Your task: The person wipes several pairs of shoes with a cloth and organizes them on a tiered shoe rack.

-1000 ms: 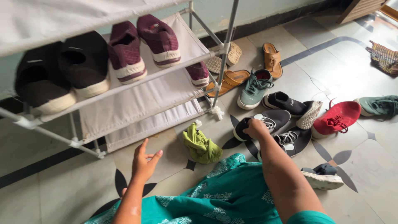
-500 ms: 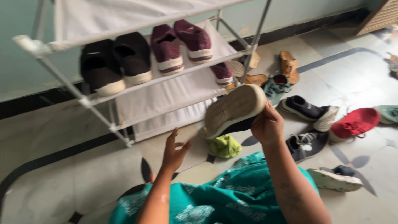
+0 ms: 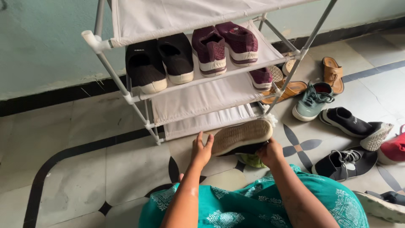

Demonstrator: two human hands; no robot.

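One black sneaker [image 3: 241, 137] sole-up, grasped by my right hand [image 3: 270, 153], left hand [image 3: 201, 152] fingers touching its toe, four shoes on rack [image 3: 139, 95], green cloth [image 3: 253, 160] beneath.

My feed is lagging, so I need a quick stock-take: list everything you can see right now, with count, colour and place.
shoe rack: one, white frame with fabric shelves, against the wall
black slip-on shoes: two, rack shelf, left
maroon shoes: two, same shelf, right
maroon shoe: one, lower shelf
tan sandals: at least three, floor right of rack
green sneaker: one, floor
black shoes: two, floor, right
red shoe: one, right edge
green cloth: one, floor, mostly hidden
held shoe: one, black, pale sole facing up, before the lowest shelf
left hand: touching its end
right hand: gripping it
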